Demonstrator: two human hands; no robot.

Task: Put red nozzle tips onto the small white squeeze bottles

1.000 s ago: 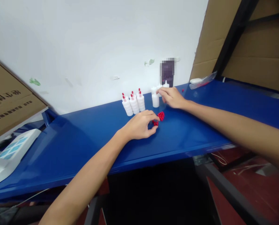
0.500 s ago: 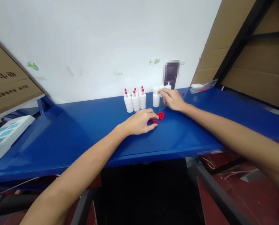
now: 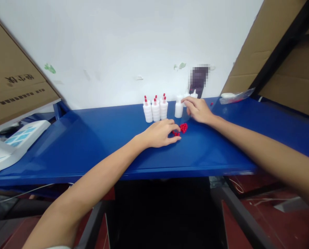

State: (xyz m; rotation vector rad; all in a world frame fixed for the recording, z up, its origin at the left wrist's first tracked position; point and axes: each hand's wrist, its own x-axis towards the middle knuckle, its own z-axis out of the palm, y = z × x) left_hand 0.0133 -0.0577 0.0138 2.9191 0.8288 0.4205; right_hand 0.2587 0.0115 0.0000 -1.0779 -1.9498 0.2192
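My left hand (image 3: 163, 134) rests on the blue table with its thumb and fingers apart, curved round part of a pile of small red caps (image 3: 184, 128). The nearer caps are partly hidden by its fingers. My right hand (image 3: 199, 109) is at the top of a white squeeze bottle (image 3: 178, 110), its bent fingers closed about the nozzle end, which they partly hide. Behind that hand stand other white bottles (image 3: 194, 94), one with a bare pointed nozzle. To the left, several white bottles with red tips (image 3: 156, 111) stand upright in a tight group.
A clear plastic bag (image 3: 237, 97) lies at the back right, near a single red cap (image 3: 212, 103). A white device with blue panels (image 3: 19, 141) sits at the table's left end. Cardboard (image 3: 17, 69) flanks both sides, and a white wall (image 3: 118, 45) rises behind the blue table (image 3: 97, 138).
The camera view has turned slightly left, so everything appears further right. Both hands keep nearly the same places relative to the bottles and caps.
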